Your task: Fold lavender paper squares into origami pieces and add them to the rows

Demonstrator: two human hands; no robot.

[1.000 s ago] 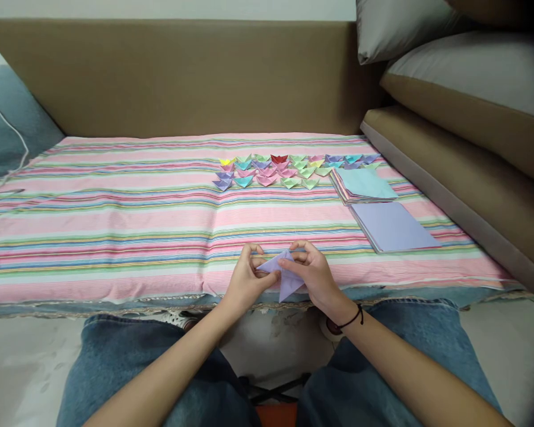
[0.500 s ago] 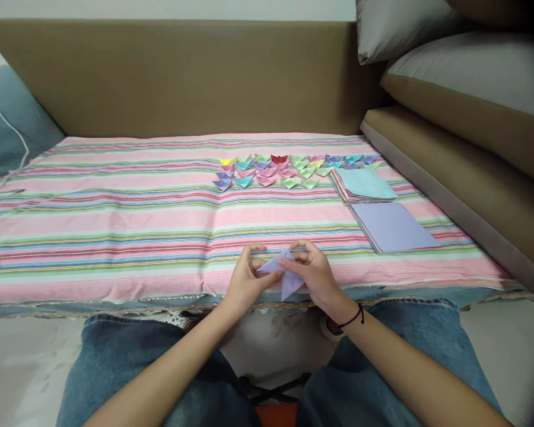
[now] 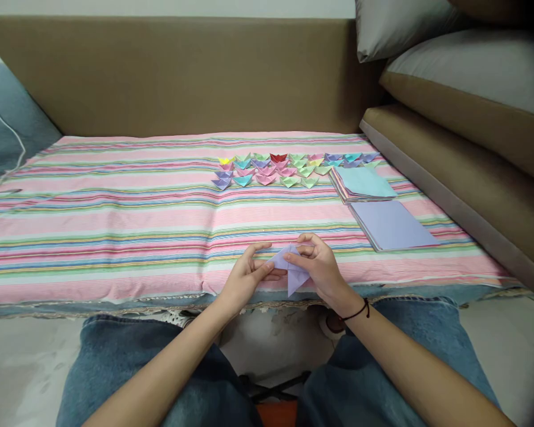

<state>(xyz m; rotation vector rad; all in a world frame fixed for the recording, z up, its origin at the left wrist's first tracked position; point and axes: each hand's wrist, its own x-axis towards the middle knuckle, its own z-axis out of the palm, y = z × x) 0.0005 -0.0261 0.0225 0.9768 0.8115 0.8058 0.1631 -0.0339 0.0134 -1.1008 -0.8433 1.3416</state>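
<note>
A partly folded sheet of purple origami paper (image 3: 297, 277) is held between both hands near the front edge of the bed-like surface. My left hand (image 3: 245, 274) pinches its left corner between thumb and fingers. On the other side, my right hand (image 3: 323, 270) grips the upper right part, its thumb lying across the front. One pointed flap hangs down below the thumbs. The fingers behind the paper are partly hidden. Farther back stand several small folded paper boats (image 3: 266, 179) in rows, in pink, green, blue, purple, yellow and red.
To the right lie a stack of purple paper (image 3: 394, 225) and a stack topped with light blue paper (image 3: 367, 181). Both rest on a striped cloth (image 3: 115, 225). Brown and grey cushions (image 3: 463, 142) are piled at the right. A brown backboard (image 3: 196, 77) stands behind.
Both hands have shifted slightly right with the purple paper. My left thumb has slid from the middle of the paper toward its left corner, and the hanging flap has turned a little.
</note>
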